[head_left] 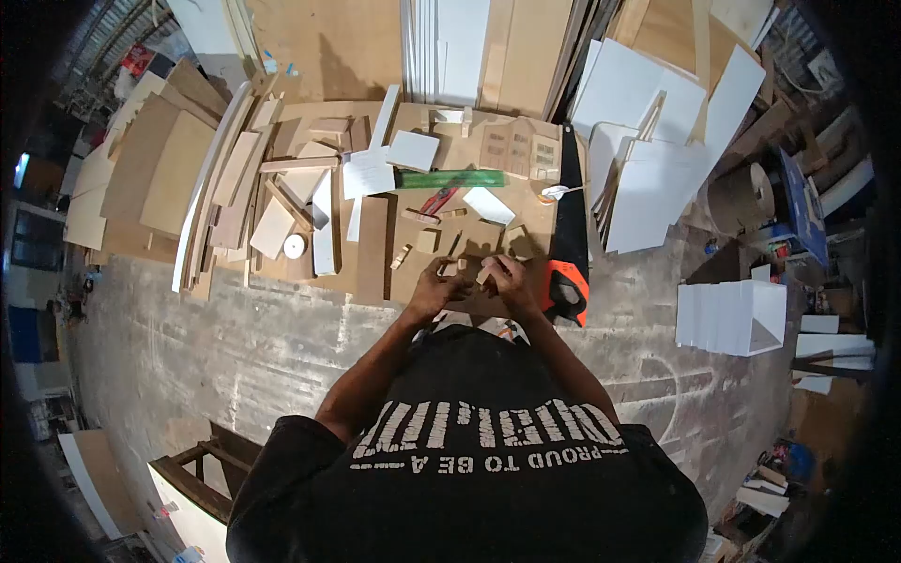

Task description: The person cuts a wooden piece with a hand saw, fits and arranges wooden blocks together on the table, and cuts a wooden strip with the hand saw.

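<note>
Left hand (434,289) grip closed on small wood block (451,269), right hand (511,280) pinching another (tiny) wood piece (483,276)

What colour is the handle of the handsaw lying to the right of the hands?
Orange and black, clearest in the head view: handsaw handle.

Both bare arms reach forward, elbows bent outward, forearms converging. The left hand (434,289) and right hand (511,281) sit close together, fingers curled inward, knuckles up.
</note>
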The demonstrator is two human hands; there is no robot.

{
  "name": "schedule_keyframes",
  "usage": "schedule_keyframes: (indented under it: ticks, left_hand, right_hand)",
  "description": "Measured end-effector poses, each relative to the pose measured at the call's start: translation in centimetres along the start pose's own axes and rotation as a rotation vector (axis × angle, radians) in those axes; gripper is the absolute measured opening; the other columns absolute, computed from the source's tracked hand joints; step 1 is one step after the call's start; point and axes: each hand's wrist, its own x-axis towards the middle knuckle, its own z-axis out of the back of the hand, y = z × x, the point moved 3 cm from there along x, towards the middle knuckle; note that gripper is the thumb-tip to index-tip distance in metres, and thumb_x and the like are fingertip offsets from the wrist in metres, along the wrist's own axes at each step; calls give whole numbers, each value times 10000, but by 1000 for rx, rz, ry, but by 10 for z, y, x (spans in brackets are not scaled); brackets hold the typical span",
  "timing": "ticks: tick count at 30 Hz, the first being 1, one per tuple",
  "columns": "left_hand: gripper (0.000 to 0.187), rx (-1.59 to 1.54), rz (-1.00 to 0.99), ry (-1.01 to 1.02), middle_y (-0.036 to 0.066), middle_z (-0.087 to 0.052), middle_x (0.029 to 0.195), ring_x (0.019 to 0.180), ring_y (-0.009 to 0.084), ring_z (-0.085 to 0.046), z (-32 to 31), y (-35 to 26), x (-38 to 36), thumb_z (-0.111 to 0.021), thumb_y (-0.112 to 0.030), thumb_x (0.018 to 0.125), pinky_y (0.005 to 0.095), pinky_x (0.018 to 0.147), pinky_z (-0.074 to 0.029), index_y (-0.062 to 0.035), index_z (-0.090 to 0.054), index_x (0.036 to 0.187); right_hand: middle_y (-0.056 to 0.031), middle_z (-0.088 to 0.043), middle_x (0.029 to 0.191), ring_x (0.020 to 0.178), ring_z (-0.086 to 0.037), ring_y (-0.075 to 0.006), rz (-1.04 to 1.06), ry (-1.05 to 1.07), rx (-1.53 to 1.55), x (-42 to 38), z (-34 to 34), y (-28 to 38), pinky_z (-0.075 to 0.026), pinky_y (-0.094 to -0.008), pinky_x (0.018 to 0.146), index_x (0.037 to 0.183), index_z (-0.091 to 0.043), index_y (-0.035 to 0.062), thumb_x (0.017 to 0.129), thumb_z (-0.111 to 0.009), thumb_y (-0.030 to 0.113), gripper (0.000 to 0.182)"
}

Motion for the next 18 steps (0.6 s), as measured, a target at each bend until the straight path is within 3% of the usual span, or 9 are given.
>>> schedule_keyframes:
  ticks: [2,5,6,9,10,13,17,18]
  left_hand:
    - [460,71,25,15,201,-695,1076,972,236,-695,7,-18,-9,-627,-20,933,374,850,-593,-34,-477,1367]
    - [452,81,10,121,182,-701,1027,914,235,-709,28,-14,-7,-644,-28,919,351,804,-606,-29,-502,1349]
    - [452,-17,-113,178,174,-699,963,821,238,-719,37,1,1,-671,-71,910,336,704,-614,-23,-510,1330]
    - [404,219,105,136,165,-691,923,761,235,-717,50,-15,-8,-677,-127,921,332,631,-610,-7,-531,1278]
    - [347,241,86,112,158,-691,913,681,209,-700,55,-10,-5,-652,-172,951,321,555,-584,4,-543,1231]
    - [297,327,120,33,125,-684,904,610,175,-664,67,-4,8,-621,-227,976,292,481,-544,13,-572,1145]
    - [259,226,-64,-45,124,-671,892,657,163,-664,57,-7,23,-599,-215,991,292,501,-546,4,-582,1128]
    - [265,294,-72,34,129,-675,916,697,178,-672,58,-7,29,-600,-200,989,302,560,-563,3,-577,1157]
  right_hand:
    - [-92,-634,901,742,-604,-145,-5,-40,-84,4,-17,-3,-495,-313,665,1055,-640,-2,995,-590,230,244]
    - [-87,-648,902,829,-629,-170,129,-58,-45,6,-54,-17,-508,-322,764,1055,-638,-2,997,-581,234,250]
    - [-83,-656,869,801,-636,-155,75,-64,-75,1,-62,-4,-520,-314,720,1072,-643,-10,987,-594,238,266]
    - [-77,-658,855,764,-630,-149,-77,-111,-99,-7,-74,3,-523,-312,688,1167,-631,-4,976,-611,213,290]
    - [-77,-660,861,760,-628,-148,-119,-91,-58,-10,-75,7,-521,-312,684,1204,-615,-1,968,-618,198,309]
    - [-82,-666,890,749,-620,-136,-177,-76,39,-16,-64,8,-514,-298,663,1293,-575,23,938,-647,144,382]
    - [-95,-667,923,723,-619,-124,-110,-241,108,-15,-38,-4,-509,-273,611,1362,-522,55,888,-690,66,502]
    - [-98,-666,924,713,-622,-128,-95,-297,125,-14,-30,-3,-510,-275,598,1380,-504,52,879,-695,52,536]
